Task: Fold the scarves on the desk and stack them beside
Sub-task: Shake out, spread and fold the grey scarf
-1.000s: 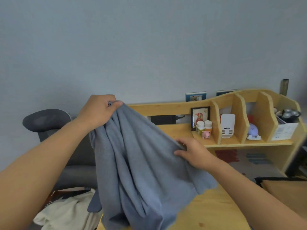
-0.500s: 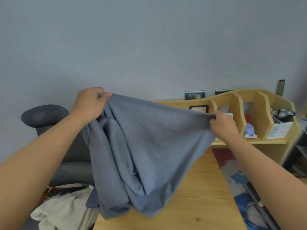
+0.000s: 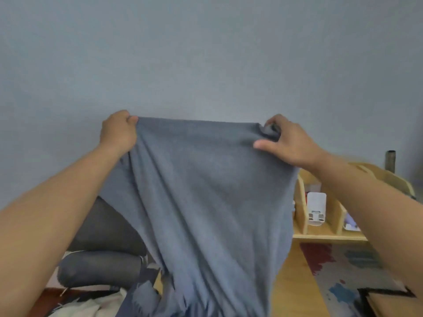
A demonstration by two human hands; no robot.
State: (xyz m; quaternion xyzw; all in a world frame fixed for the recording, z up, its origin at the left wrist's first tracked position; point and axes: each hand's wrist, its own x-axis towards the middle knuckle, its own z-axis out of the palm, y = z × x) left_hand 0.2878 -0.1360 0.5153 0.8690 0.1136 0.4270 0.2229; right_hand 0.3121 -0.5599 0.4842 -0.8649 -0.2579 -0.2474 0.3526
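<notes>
A grey-blue scarf (image 3: 206,202) hangs spread in the air in front of me, above the wooden desk (image 3: 290,291). My left hand (image 3: 119,131) grips its upper left corner. My right hand (image 3: 283,140) grips the upper right corner, with cloth bunched in the fingers. The top edge is stretched level between both hands. The scarf's fringed lower end (image 3: 160,300) hangs down at the desk's left edge and hides most of the desk behind it.
A grey office chair (image 3: 100,255) stands at the left behind the scarf. Cream cloth (image 3: 87,307) lies at the lower left. A wooden shelf organiser (image 3: 329,234) with a white device (image 3: 316,208) sits at the desk's back right. A patterned mat (image 3: 343,275) covers the right side.
Both hands have risen and moved apart, pulling the scarf's top edge taut and level. The right hand went from mid-cloth to the upper right corner. The view has tilted upward.
</notes>
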